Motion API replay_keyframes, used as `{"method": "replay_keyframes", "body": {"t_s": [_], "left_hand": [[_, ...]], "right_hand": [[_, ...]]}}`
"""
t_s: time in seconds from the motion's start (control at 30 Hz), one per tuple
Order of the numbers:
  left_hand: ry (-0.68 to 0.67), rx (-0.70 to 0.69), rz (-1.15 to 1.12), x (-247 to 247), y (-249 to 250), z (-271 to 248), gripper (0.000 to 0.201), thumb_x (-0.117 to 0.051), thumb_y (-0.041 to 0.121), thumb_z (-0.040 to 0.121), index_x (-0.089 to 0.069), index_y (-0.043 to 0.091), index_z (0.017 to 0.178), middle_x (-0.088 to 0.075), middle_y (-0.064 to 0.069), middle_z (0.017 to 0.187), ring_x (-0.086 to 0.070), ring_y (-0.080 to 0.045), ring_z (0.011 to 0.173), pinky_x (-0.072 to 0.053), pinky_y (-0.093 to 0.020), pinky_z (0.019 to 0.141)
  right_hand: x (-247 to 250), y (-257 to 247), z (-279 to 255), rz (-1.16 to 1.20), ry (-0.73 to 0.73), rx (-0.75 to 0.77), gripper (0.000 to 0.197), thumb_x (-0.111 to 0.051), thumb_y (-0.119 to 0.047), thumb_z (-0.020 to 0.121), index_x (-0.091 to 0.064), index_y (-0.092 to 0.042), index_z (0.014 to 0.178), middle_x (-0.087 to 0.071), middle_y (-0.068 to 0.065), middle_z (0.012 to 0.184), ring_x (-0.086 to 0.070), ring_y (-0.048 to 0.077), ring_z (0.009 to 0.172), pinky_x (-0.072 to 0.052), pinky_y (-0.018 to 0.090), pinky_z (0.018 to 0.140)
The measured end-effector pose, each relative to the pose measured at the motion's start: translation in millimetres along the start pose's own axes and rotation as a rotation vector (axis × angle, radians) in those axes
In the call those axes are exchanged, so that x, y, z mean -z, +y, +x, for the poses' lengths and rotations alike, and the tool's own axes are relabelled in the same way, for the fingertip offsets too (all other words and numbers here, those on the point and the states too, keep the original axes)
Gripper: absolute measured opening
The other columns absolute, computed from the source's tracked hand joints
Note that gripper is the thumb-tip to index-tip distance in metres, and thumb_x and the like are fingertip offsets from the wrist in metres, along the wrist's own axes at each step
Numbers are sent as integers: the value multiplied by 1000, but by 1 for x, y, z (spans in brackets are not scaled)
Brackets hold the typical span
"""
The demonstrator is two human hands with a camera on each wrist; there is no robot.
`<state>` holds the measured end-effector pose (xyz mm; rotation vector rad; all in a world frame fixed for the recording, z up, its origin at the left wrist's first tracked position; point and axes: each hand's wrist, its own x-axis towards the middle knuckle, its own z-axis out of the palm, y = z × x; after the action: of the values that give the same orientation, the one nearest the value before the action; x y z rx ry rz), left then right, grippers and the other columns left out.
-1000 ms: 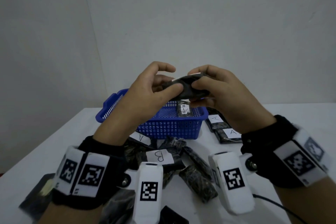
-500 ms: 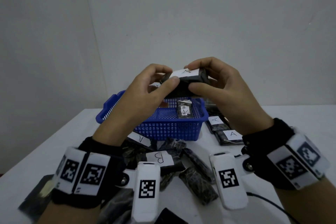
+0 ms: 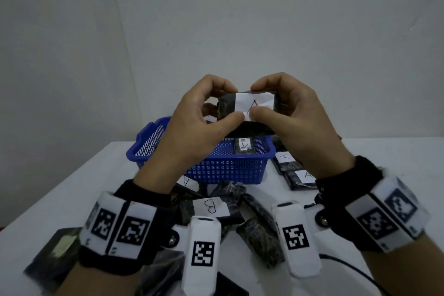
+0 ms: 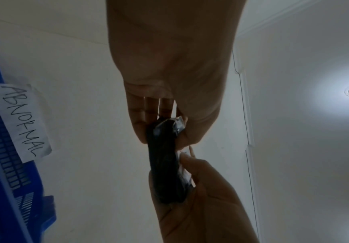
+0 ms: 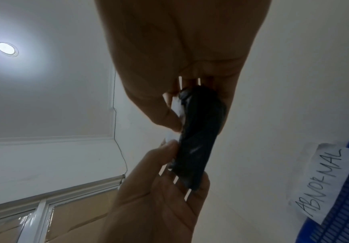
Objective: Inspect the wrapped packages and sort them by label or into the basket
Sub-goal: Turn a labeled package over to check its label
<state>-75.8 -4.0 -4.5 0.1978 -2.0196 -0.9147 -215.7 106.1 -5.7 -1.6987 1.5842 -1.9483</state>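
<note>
black film-wrapped package (image 3: 249,113) with a white paper label reading "a", held up in front of me above the blue basket (image 3: 216,166) — head view. my left hand (image 3: 199,132) pinches its left end, thumb in front, fingers curled behind; my right hand (image 3: 295,122) pinches the right end the same way. one wrapped package (image 3: 243,148) lies in the basket; two packages labelled "a" (image 3: 294,169) sit right of it on the white table (image 3: 72,187); a pile with a "b" label (image 3: 211,206) lies near me.
left wrist view — package (image 4: 165,164) edge-on, clamped between both hands; basket (image 4: 7,180) bears a tag "abnormal" (image 4: 21,121).
right wrist view — same package (image 5: 198,136), same grip; tag (image 5: 323,184) at right.
</note>
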Motion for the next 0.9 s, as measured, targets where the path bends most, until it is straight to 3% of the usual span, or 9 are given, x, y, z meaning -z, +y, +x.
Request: {"method": "replay_keyframes", "body": {"t_s": [0.13, 0.27, 0.4, 0.47, 0.53, 0.63, 0.77, 0.9], "left_hand": [[10, 17, -26, 7, 1, 1, 27, -71, 14, 90, -59, 22, 113, -62, 4, 116, -68, -18, 94, -59, -26, 74], [-35, 28, -142, 13, 5, 0, 29, -54, -2, 96, -62, 17, 117, -64, -1, 119, -69, -12, 92, -56, -23, 76], [-35, 22, -164, 14, 6, 1, 32, -63, -5, 91, -63, 16, 115, -66, -4, 116, -72, -19, 96, -59, -31, 83], [-41, 38, -199, 13, 7, 0, 29, -67, 1, 90, -63, 17, 113, -67, -4, 114, -73, -21, 94, -59, -30, 81], [-41, 43, -232, 13, 10, -1, 25, -65, 4, 91, -62, 15, 113, -68, -3, 110, -74, -20, 90, -59, -28, 78], [-48, 38, -257, 12, 13, -2, 18, -58, 6, 96, -62, 13, 113, -69, -5, 109, -73, -19, 90, -59, -30, 80], [-98, 39, -192, 14, 15, -2, 21, -60, 13, 97, -62, 18, 117, -68, -2, 114, -72, -18, 95, -59, -30, 79], [-268, 48, -70, 18, 12, -4, 60, -79, 32, 77, -54, 35, 131, -61, 16, 123, -68, -11, 107, -59, -33, 88]], "right_hand": [[4, 3, 0, -98, 4, -174, 32, -72, -25, 91, -58, -20, 119, -66, -1, 115, -73, 18, 93, -64, 38, 77], [5, 2, 1, -103, 63, -182, 39, -74, -31, 89, -56, -21, 122, -65, -1, 120, -74, 16, 91, -64, 39, 78], [7, -2, -1, 7, -84, -166, 73, -76, -49, 74, -47, -27, 137, -63, -5, 126, -72, 13, 102, -60, 33, 88], [5, -2, -2, 33, -133, -177, 82, -80, -48, 69, -44, -27, 139, -63, -4, 126, -72, 13, 102, -61, 31, 85], [4, 1, -2, 41, -121, -166, 79, -84, -38, 70, -45, -26, 138, -63, 0, 125, -73, 16, 100, -61, 33, 85], [1, 2, -2, 47, -67, -124, 61, -68, -26, 74, -49, -22, 132, -65, 5, 120, -72, 20, 99, -61, 31, 84], [-1, 1, -2, 86, -27, -110, 50, -58, -26, 77, -52, -21, 126, -70, 9, 114, -72, 23, 99, -61, 34, 80], [0, 1, -1, 116, -41, -123, 47, -56, -26, 81, -51, -18, 127, -73, 8, 111, -74, 21, 98, -62, 38, 85]]}}
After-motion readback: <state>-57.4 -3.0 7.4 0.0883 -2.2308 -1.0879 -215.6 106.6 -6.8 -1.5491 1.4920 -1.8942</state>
